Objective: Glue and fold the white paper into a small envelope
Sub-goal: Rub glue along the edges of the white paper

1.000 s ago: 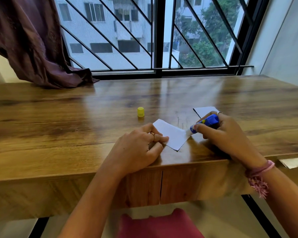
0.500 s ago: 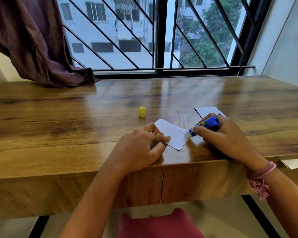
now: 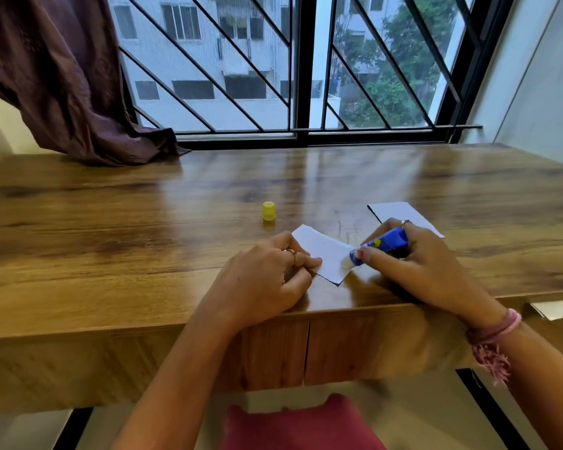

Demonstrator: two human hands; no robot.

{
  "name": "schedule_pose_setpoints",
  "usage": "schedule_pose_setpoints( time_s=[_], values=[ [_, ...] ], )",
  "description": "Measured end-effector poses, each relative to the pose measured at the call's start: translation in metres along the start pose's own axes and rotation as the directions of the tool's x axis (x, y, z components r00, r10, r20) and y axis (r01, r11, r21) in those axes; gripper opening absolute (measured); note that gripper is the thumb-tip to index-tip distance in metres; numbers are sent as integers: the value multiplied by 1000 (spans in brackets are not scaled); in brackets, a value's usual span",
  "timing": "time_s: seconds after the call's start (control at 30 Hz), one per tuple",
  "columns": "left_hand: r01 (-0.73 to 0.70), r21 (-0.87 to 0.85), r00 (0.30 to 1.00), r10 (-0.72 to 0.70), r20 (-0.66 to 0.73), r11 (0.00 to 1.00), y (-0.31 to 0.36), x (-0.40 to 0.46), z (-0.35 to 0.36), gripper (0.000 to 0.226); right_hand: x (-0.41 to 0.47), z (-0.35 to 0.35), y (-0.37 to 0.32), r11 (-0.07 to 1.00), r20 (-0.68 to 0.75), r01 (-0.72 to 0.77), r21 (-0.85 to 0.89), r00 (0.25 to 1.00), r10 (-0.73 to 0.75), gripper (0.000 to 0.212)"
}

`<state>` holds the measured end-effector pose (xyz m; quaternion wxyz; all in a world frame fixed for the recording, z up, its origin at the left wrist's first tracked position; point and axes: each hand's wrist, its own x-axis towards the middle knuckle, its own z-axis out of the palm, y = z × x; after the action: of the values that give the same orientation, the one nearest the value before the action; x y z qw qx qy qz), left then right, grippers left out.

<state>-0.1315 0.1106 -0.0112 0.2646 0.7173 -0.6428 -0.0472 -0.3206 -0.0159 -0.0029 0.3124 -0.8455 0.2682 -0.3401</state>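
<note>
A small white paper (image 3: 325, 254) lies flat near the front edge of the wooden desk (image 3: 143, 254). My left hand (image 3: 267, 277) rests on its left edge, fingers curled, a fingertip pressing the sheet down. My right hand (image 3: 420, 264) grips a blue glue stick (image 3: 381, 243), whose tip touches the paper's right edge. The stick's yellow cap (image 3: 268, 211) stands alone on the desk, left of the paper and farther back.
A second white sheet (image 3: 400, 214) lies behind my right hand. Another paper piece (image 3: 556, 309) sits at the desk's front right edge. A brown curtain (image 3: 62, 76) drapes onto the far left corner before a barred window. A red seat (image 3: 299, 427) is below.
The glue stick's tip has slid slightly down along the paper's right edge. My left hand has stayed on the paper.
</note>
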Motion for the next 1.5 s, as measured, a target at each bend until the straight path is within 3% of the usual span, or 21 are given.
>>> schedule_pose_setpoints(
  time_s=[0.17,0.3,0.43,0.6,0.73,0.87,1.0,1.13,1.27,1.4,1.5],
  values=[
    [-5,6,1000,5,-2,1000,-1,0,0,36,5,-1,4,1000,-108,-25,-16,994,23,28],
    [-4,6,1000,4,-1,1000,0,0,0,47,-3,1,-2,997,59,60,43,996,-62,21],
    [-12,-2,1000,12,-22,1000,-1,0,1,46,1,0,2,998,-36,61,8,997,-61,20],
    [-25,9,999,25,-22,1000,-3,1,2,46,-5,2,1,990,105,125,61,986,-131,16],
    [-21,7,999,21,-26,1000,-3,1,2,45,-2,1,4,993,33,103,58,994,-105,16],
    [-18,11,1000,18,-17,1000,-2,2,2,47,-5,3,2,988,107,145,56,983,-150,13],
    [-9,7,1000,9,-21,1000,-1,1,1,46,-2,3,3,992,31,117,38,992,-118,16],
    [-11,3,1000,11,-16,1000,-1,1,1,46,-6,4,2,986,92,158,57,982,-163,14],
    [-10,1,1000,10,-13,1000,-1,1,1,46,-2,4,5,991,23,128,48,991,-130,20],
    [-15,-5,1000,15,-7,1000,-1,0,0,46,-4,5,5,985,95,163,54,981,-167,17],
    [-12,-12,1000,11,-14,1000,-1,1,0,46,-2,3,6,990,53,130,63,990,-133,18]
  ],
)
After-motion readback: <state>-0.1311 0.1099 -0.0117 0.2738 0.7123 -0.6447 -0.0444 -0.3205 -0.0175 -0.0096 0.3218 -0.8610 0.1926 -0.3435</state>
